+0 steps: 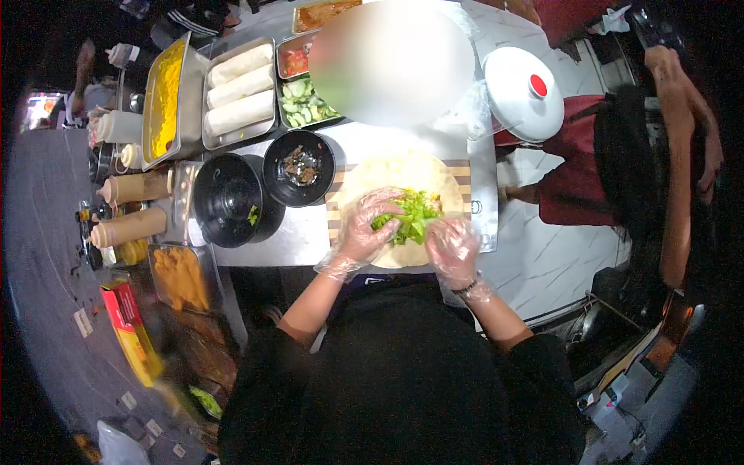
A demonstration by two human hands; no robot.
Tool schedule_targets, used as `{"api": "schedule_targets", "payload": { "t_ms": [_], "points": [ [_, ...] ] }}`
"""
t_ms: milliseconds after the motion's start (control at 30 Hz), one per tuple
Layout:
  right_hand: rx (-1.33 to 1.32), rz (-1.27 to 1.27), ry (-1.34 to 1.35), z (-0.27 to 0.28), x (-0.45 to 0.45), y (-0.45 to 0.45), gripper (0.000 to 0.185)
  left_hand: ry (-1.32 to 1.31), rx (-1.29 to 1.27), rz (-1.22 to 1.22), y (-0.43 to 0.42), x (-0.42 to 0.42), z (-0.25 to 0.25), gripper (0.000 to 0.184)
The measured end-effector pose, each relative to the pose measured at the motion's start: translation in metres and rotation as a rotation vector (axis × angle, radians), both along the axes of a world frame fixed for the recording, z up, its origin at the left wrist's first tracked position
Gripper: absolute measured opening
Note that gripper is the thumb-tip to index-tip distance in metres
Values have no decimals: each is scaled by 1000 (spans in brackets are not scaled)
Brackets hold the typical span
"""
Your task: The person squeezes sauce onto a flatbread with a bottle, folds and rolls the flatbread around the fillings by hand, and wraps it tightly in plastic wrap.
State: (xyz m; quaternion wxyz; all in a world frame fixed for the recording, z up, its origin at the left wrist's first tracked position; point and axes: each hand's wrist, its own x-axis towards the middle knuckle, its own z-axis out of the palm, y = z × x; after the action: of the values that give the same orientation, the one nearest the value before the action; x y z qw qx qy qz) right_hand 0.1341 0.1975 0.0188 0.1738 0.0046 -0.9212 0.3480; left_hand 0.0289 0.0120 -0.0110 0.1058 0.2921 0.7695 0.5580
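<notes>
A round flatbread (403,167) lies on a striped wooden board (463,182), with shredded green lettuce (418,208) heaped in its middle. Some pale and reddish filling peeks out at the lettuce's upper edge. My left hand (370,229), in a clear plastic glove, curls its fingers over the left side of the lettuce. At the right edge of the heap is my right hand (454,246), also gloved, its fingers bent and drawn together; what they hold is hidden. A black bowl (229,198) with a scrap of lettuce and a smaller black bowl (299,168) with bits of filling stand to the left.
Trays hold white rolled wraps (240,93), yellow food (166,97), and sliced cucumber (304,102). Sauce bottles (132,225) lie along the left side, near a tray of orange-brown food (180,277). A white lid (525,93) is at upper right. Another person (577,170) stands right.
</notes>
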Motion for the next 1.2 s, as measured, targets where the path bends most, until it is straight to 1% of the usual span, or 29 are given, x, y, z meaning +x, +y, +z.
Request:
{"api": "schedule_targets", "payload": {
  "t_ms": [33,67,100,133,200,233,267,300,333,367,400,433,500,533,567,633,667,700,767,900,1000,1033,1067,1100,1133,1167,1200],
  "points": [
    [177,69,192,-1,-14,-1,25,-19,-20,4,-1,0,2,22],
    [115,100,173,-9,-27,-4,30,-18,-20,11,-2,1,0,22],
    [112,105,175,-10,-36,-7,30,-136,69,62,-4,4,-5,25],
    [170,146,134,-10,-43,-10,30,-254,159,113,-5,6,-8,27],
    [257,200,38,-16,-45,-13,27,-251,184,130,-5,12,-15,30],
    [257,204,38,-14,-45,-13,27,-249,212,143,-5,11,-12,34],
    [202,222,-13,-10,-46,-13,29,-221,152,102,-8,10,-9,44],
    [148,241,-65,-6,-46,-12,30,-223,154,108,-11,9,-6,44],
    [148,247,-68,-4,-46,-6,30,-129,41,82,-13,8,-4,54],
    [127,300,-52,-3,-46,3,37,-35,-72,54,-15,7,-4,63],
    [106,351,-36,-1,-46,12,44,-2,-214,11,-19,6,-12,90],
    [107,353,-37,3,-47,17,44,-3,-213,13,-19,5,-11,90],
    [117,365,-98,10,-48,26,67,236,-311,-71,-20,2,-9,104],
    [155,438,-177,4,-49,34,85,336,-376,-155,-20,-2,-6,113],
    [155,439,-178,-2,-50,36,85,334,-376,-155,-19,-4,-5,113],
    [304,565,-350,-10,-53,41,92,414,-470,-222,-12,-5,-3,111],
    [312,602,-379,-12,-55,41,96,455,-500,-242,-10,-6,-8,104],
    [311,599,-379,-17,-56,40,96,456,-500,-244,-8,-7,-11,104],
    [257,576,-401,-29,-55,36,95,472,-569,-258,-5,-8,-15,98],
    [262,551,-392,-44,-51,35,92,446,-546,-261,-1,-9,-20,96],
    [219,531,-395,-27,-54,34,90,410,-533,-261,-2,-14,-10,100],
    [220,530,-390,-23,-54,35,90,314,-469,-263,-4,-15,-5,105],
    [148,525,-291,-19,-54,38,88,217,-403,-264,-7,-16,-2,110],
    [76,519,-194,-14,-53,39,86,219,-403,-265,-11,-15,-2,110],
    [73,491,-148,1,-54,34,80,121,-362,-237,-16,-14,-2,115],
    [73,490,-150,3,-53,26,80,23,-321,-209,-19,-12,-3,120],
    [176,461,-143,5,-52,17,77,-9,-296,-171,-19,-11,-5,122]
  ]
}}
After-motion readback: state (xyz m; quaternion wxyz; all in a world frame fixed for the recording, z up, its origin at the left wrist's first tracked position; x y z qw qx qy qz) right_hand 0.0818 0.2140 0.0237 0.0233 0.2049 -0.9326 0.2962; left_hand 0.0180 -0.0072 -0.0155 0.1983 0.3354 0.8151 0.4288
